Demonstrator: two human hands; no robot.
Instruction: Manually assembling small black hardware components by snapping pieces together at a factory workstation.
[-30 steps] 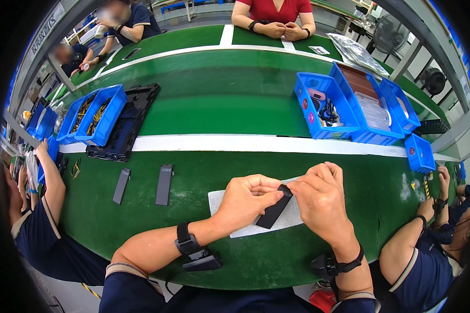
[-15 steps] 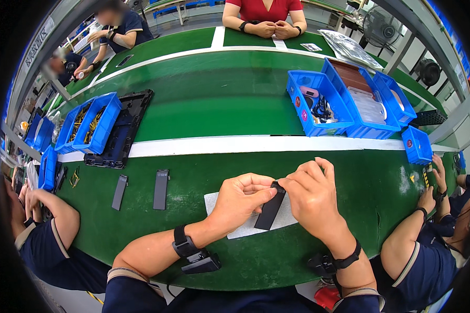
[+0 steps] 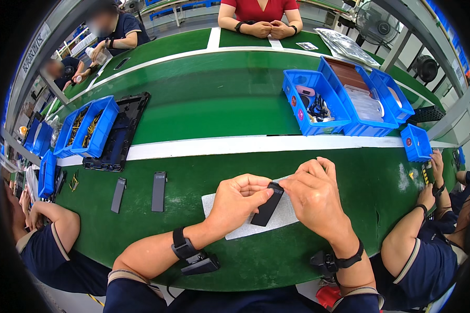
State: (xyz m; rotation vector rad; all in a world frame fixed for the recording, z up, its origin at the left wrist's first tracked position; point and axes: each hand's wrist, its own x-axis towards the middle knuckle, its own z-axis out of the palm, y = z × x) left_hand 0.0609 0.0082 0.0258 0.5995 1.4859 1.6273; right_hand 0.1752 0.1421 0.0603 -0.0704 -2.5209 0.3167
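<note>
My left hand (image 3: 239,202) grips a slim black rectangular block (image 3: 267,211), which looks like a battery pack, near its upper end, thumb in front. The block is tilted over a light grey cloth (image 3: 236,228) on the green bench. Close beside that upper end, my right hand (image 3: 314,195) has its thumb and forefinger pinched together; whatever lies between them is too small to make out. Two similar black blocks, a wider one (image 3: 159,192) and a narrower one (image 3: 118,195), lie on the bench to the left.
Blue bins (image 3: 318,125) with cables and clear plastic parts stand at the far right, and a small blue bin (image 3: 416,143) nearby. At the left, blue bins (image 3: 95,128) of yellow-black pieces rest on a black tray (image 3: 133,125). Co-workers sit on both sides and opposite.
My hands stay at the block's upper end, with the right fingertips slightly farther from it. The block has shifted slightly; the whole view has moved a little.
</note>
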